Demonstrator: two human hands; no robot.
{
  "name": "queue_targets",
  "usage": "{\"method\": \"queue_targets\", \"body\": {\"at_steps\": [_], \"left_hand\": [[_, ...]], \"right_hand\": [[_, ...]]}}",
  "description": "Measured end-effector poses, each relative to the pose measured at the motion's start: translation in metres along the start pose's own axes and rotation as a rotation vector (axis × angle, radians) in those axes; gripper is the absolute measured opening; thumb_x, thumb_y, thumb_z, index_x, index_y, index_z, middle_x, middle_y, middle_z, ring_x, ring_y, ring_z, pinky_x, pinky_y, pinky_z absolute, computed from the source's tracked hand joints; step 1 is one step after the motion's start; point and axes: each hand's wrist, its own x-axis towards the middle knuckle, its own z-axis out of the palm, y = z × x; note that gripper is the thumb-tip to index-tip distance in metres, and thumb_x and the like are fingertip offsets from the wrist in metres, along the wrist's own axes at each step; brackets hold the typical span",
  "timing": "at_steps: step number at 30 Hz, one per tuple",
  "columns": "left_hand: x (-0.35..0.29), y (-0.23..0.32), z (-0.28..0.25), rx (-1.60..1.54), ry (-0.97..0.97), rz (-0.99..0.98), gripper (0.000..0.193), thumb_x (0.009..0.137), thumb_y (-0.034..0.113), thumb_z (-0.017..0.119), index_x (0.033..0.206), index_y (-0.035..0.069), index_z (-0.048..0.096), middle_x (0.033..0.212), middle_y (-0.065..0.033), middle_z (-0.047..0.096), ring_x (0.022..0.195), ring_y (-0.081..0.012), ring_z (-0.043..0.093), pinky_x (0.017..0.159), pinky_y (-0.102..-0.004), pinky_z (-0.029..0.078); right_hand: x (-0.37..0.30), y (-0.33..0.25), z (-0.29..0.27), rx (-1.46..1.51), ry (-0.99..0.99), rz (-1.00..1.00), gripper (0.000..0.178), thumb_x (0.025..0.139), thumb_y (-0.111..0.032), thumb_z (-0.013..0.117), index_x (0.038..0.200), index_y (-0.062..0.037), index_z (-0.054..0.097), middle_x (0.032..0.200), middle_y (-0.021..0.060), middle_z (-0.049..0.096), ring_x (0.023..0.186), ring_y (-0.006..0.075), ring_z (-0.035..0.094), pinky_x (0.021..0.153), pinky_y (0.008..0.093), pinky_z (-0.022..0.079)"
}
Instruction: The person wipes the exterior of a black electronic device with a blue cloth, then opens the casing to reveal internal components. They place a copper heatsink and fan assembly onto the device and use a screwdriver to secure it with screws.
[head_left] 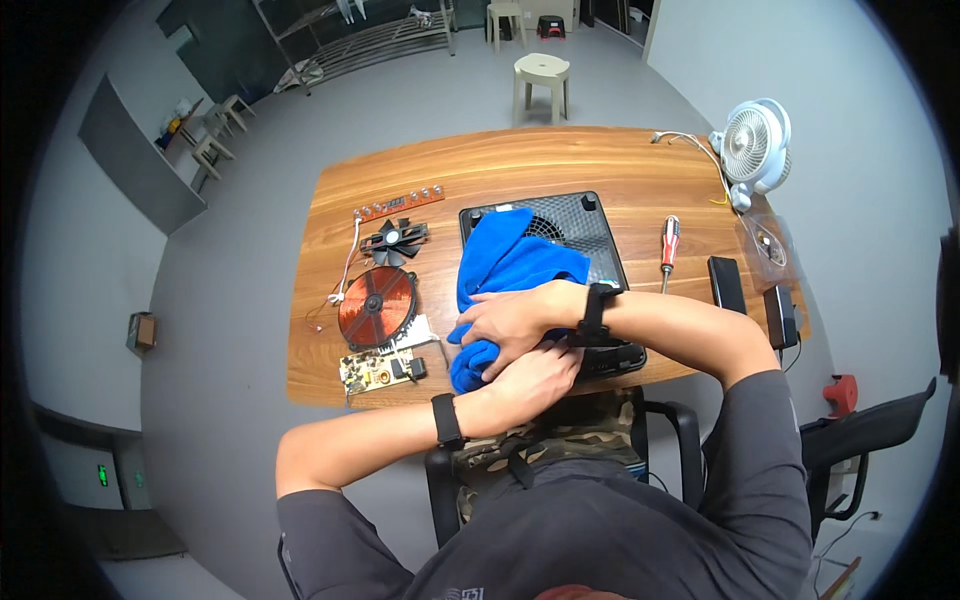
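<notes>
A bunched blue cloth (520, 262) lies over the left part of a black induction cooker housing (592, 235), which rests upside down on the table. My right hand (515, 318), with a black watch at the wrist, presses on the cloth, its fingers curled around a fold. Just nearer to me, my left hand (530, 385) lies beside the bunched end of the cloth at the housing's near edge. Its fingers are bent over the cloth and partly hidden below my right wrist. The forearms come in from both sides and almost cross.
Left of the housing are a copper coil (377, 306), a black cooling fan (394, 241), an orange circuit strip (400, 203) and a circuit board (380, 371). To the right lie a red-handled screwdriver (669, 245), a black phone-like slab (727, 285) and a white desk fan (752, 147).
</notes>
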Motion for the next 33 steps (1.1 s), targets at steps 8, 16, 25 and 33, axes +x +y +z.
{"method": "queue_targets", "body": {"at_steps": [8,16,25,33], "left_hand": [[0.001,-0.003,-0.016,-0.260,0.012,-0.077,0.050,0.086,0.010,0.058,0.133,-0.005,0.056,0.134,-0.0257,0.057,0.123,-0.0322,0.058,0.106,-0.0392,0.047],[0.001,-0.010,-0.009,-0.389,0.021,-0.066,0.055,0.081,0.008,0.065,0.133,-0.006,0.054,0.144,-0.0242,0.052,0.131,-0.0354,0.053,0.106,-0.0391,0.049],[-0.009,-0.036,-0.033,-0.494,-0.140,-0.204,0.055,0.082,0.014,0.075,0.133,0.002,0.058,0.139,-0.0169,0.056,0.121,-0.0334,0.060,0.096,-0.0385,0.055],[-0.027,-0.073,-0.023,-0.364,-0.087,-0.230,0.046,0.089,0.019,0.070,0.131,0.004,0.060,0.132,-0.0103,0.062,0.123,-0.0287,0.059,0.099,-0.0376,0.053]], "right_hand": [[0.034,0.012,-0.017,-0.040,-0.099,0.238,0.055,0.081,-0.047,0.078,0.109,-0.0003,0.072,0.123,0.0172,0.066,0.111,0.0386,0.066,0.092,0.0467,0.055],[0.006,0.059,-0.036,-0.132,0.234,0.217,0.051,0.079,-0.037,0.081,0.118,-0.0053,0.070,0.120,0.0213,0.063,0.105,0.0408,0.066,0.088,0.0482,0.055],[-0.067,0.052,-0.009,-0.052,0.476,0.215,0.050,0.082,-0.035,0.078,0.121,-0.0052,0.064,0.122,0.0226,0.058,0.109,0.0425,0.062,0.091,0.0492,0.052],[-0.139,0.047,0.005,0.024,0.487,0.374,0.053,0.087,-0.045,0.074,0.118,-0.0032,0.064,0.112,0.0227,0.059,0.108,0.0429,0.060,0.091,0.0479,0.051]]}}
